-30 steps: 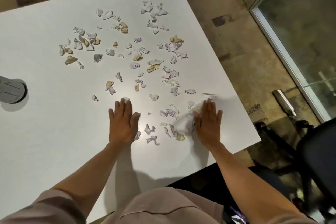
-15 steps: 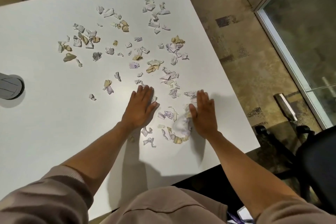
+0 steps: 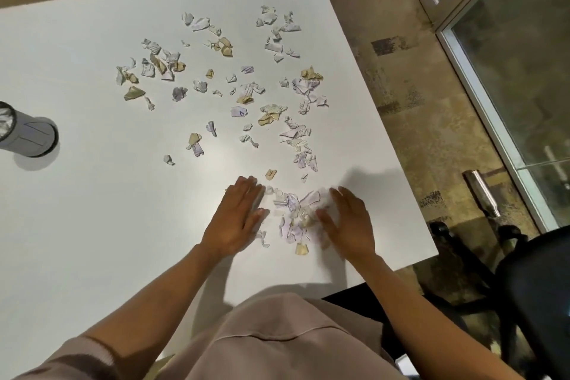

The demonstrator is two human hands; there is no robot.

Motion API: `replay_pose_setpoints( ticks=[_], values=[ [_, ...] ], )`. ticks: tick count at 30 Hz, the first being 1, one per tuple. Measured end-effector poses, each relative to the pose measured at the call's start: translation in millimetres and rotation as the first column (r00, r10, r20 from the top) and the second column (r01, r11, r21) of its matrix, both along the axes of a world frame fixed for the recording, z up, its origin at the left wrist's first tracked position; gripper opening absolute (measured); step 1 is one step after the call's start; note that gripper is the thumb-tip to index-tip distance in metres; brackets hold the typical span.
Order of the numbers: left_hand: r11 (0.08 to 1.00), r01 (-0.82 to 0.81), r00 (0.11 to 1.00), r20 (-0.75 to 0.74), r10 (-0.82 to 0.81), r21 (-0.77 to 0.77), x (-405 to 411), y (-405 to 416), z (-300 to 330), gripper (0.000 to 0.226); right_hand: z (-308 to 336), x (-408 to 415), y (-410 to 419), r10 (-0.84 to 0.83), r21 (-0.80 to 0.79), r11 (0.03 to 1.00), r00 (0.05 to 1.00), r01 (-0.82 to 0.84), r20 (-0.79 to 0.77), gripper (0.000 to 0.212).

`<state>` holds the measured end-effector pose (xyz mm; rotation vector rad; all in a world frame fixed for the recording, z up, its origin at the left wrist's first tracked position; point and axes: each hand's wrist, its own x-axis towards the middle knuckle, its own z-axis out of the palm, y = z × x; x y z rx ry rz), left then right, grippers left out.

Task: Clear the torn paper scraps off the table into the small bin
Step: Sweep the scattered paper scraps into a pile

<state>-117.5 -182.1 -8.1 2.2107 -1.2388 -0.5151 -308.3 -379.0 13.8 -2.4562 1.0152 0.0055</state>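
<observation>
Several torn paper scraps (image 3: 271,114), white, tan and lilac, lie scattered over the far half of the white table (image 3: 92,225). A small heap of scraps (image 3: 293,213) sits near the front edge between my hands. My left hand (image 3: 237,219) lies flat on the table just left of the heap, fingers together, thumb touching its edge. My right hand (image 3: 348,222) rests on its edge right of the heap, fingers straight, pressed against the scraps. Neither hand holds anything. The small grey bin (image 3: 26,133) stands at the table's left edge, partly cut off by the frame.
The table's right edge (image 3: 385,133) runs diagonally beside the heap, with stone floor below. A black office chair (image 3: 530,287) stands at the lower right. A glass door with a metal handle (image 3: 481,194) is on the right.
Both hands have slid toward each other, pushing the near scraps into a tighter heap. My left hand moved right and slightly nearer; my right hand turned onto its edge.
</observation>
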Motion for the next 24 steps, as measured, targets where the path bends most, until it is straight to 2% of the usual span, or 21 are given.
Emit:
replay_pose_setpoints(
  ticks=[2, 3, 5, 8, 10, 13, 18, 21, 24],
  values=[
    [0.993, -0.114, 0.987, -0.112, 0.117, 0.032, -5, 18, -4, 0.080, 12, -9, 0, -0.087, 0.169, 0.980, 0.988, 0.108, -0.129, 0.076],
    [0.991, -0.124, 0.982, -0.135, 0.130, 0.053, -8, 26, -6, 0.084, 15, -13, 1, -0.079, 0.222, 0.968, 0.983, 0.116, -0.166, 0.079],
    [0.991, -0.069, 0.991, -0.106, 0.082, 0.117, -13, 37, -12, 0.091, 16, -18, 6, -0.015, 0.239, 0.969, 0.983, 0.059, -0.182, 0.087],
    [0.963, 0.070, 0.997, 0.017, -0.077, 0.262, -23, 39, -23, 0.106, 10, -13, 18, 0.099, 0.281, 0.959, 0.965, -0.028, -0.242, 0.107],
    [0.948, 0.103, 0.991, 0.045, -0.122, 0.301, -31, 34, -26, 0.110, 3, -3, 26, 0.167, 0.279, 0.956, 0.949, -0.089, -0.267, 0.119],
    [0.952, 0.108, 0.992, 0.036, -0.123, 0.288, -36, 21, -25, 0.110, -2, 20, 33, 0.199, 0.233, 0.962, 0.953, -0.144, -0.230, 0.126],
    [0.966, 0.105, 0.994, -0.010, -0.106, 0.235, -38, -3, -25, 0.111, -2, 49, 39, 0.204, 0.168, 0.967, 0.977, -0.191, -0.059, 0.128],
    [0.984, 0.076, 0.997, -0.024, -0.073, 0.162, -31, -14, -24, 0.116, 0, 57, 33, 0.201, 0.146, 0.970, 0.979, -0.193, -0.041, 0.127],
    [0.978, 0.098, 0.995, -0.031, -0.094, 0.182, -16, -23, -23, 0.126, 1, 67, 25, 0.217, 0.200, 0.961, 0.970, -0.193, -0.107, 0.125]
  ],
)
